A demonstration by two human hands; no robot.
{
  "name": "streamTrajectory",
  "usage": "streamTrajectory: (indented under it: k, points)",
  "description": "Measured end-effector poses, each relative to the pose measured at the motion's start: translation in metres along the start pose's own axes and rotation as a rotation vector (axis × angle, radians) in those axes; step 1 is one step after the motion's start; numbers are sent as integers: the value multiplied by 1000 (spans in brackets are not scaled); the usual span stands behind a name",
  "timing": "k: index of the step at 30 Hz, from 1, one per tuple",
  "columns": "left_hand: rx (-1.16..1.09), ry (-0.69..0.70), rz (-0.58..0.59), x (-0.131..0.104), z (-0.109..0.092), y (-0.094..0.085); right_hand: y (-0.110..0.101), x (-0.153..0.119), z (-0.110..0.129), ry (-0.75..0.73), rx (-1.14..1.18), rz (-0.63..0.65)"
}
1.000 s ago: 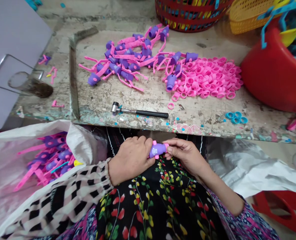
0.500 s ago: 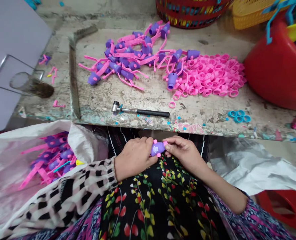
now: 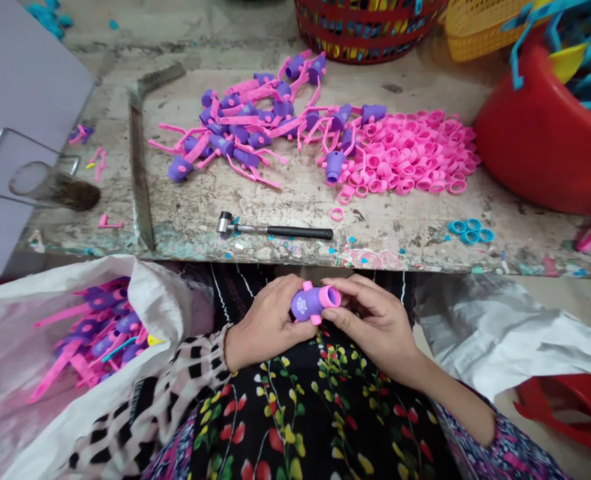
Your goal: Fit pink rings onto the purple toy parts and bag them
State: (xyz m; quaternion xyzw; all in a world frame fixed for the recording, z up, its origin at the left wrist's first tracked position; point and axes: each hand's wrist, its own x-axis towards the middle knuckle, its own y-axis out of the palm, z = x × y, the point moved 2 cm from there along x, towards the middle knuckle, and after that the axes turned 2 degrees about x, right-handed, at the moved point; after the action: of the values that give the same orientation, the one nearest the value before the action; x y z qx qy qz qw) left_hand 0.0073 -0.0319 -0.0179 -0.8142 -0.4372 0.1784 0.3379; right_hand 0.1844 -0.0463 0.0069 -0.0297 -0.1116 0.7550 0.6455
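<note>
Over my lap, my left hand (image 3: 270,323) grips a purple plastic toy part (image 3: 306,303) with pink side knobs and a pale printed mark. A pink ring (image 3: 330,297) sits at the part's open end, which faces right and up toward me. My right hand (image 3: 375,320) pinches this ring, thumb below and fingers behind. A hammer (image 3: 285,231) with a black handle lies on the bench just beyond my hands. Farther back are a heap of purple parts with pink arms (image 3: 245,123) and a pile of pink rings (image 3: 410,153).
Several blue rings (image 3: 470,231) lie near the bench's front edge. A red tub (image 3: 540,133) stands at right, with a red basket (image 3: 370,30) and yellow basket (image 3: 480,30) behind. A white sack (image 3: 150,293) of purple-pink parts is at left. A bent metal strip (image 3: 139,160) crosses the bench.
The purple part has been turned so its open end with the pink ring now shows. My right hand has shifted slightly, and its fingers now lie along the ring. The view has shifted a little.
</note>
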Motion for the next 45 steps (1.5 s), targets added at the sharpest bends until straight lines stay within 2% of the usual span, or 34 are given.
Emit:
streamTrajectory:
  k: [11, 20, 26, 34, 45]
  points:
    - [24, 35, -23, 0, -2, -2, -1, -3, -2, 59, 35, 10]
    - [29, 11, -22, 0, -1, -2, -2, 2, 3, -14, -74, 89]
    - [4, 0, -18, -1, -2, -2, -1, 5, 4, -6, -91, 103]
    - [-24, -117, 20, -4, 0, 2, 2, 3, 0, 71, -56, 40]
    - [-55, -226, 11, -7, -4, 6, 11, -1, -10, 227, 129, -17]
